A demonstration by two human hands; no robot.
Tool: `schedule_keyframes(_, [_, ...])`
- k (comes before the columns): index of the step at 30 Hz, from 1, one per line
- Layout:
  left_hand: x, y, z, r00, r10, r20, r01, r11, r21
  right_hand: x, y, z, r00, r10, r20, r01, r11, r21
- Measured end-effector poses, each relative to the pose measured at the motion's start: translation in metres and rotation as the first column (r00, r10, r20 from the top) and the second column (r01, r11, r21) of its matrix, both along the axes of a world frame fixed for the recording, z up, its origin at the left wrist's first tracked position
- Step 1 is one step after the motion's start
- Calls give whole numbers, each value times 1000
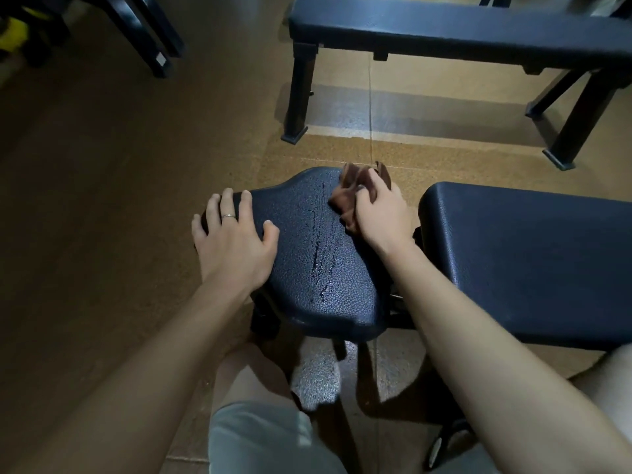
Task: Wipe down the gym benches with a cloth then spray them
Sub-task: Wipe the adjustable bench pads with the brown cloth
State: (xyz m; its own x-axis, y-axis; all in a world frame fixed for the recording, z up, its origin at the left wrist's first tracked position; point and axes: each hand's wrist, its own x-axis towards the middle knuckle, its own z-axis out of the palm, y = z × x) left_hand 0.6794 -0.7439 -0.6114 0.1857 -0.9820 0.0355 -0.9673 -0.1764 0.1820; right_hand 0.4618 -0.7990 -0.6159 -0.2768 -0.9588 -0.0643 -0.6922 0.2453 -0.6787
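Both arms are reaching out over the small black seat pad (307, 254) — the left hand (236, 241) is lying flat with fingers spread, bracing the pad's left edge and holding nothing. The right hand (379, 213) is bunching a brown cloth (349, 189) in curled fingers and pressing it on the pad's far right corner, next to wet streaks — the long back pad (533, 254) is sitting just to the right.

Bare forearms, a ring (228, 216), pale grey shorts (270, 439).
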Motion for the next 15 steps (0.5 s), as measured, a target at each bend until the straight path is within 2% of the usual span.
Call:
schedule_keyframes(4, [1,0,-1,1000,1,5,-1,1000,-2,12,91,-1,1000,-1,-16,-1,998,-65])
schedule_keyframes(7, [1,-1,-2,1000,-4,15,4,1000,-6,21,139,-6,1000,-23,-12,22,999,-45])
schedule_keyframes(10, [2,0,-3,1000,-7,17,8,1000,-19,9,113,-6,1000,1,31,0,999,-46])
schedule_keyframes(12, [1,-2,-3,1000,-3,14,3,1000,-21,-1,71,-5,996,19,89,-13,997,-70])
schedule_keyframes(15, [0,-3,-4,1000,5,15,-5,1000,-29,-12,3,-5,993,-29,111,32,999,-24])
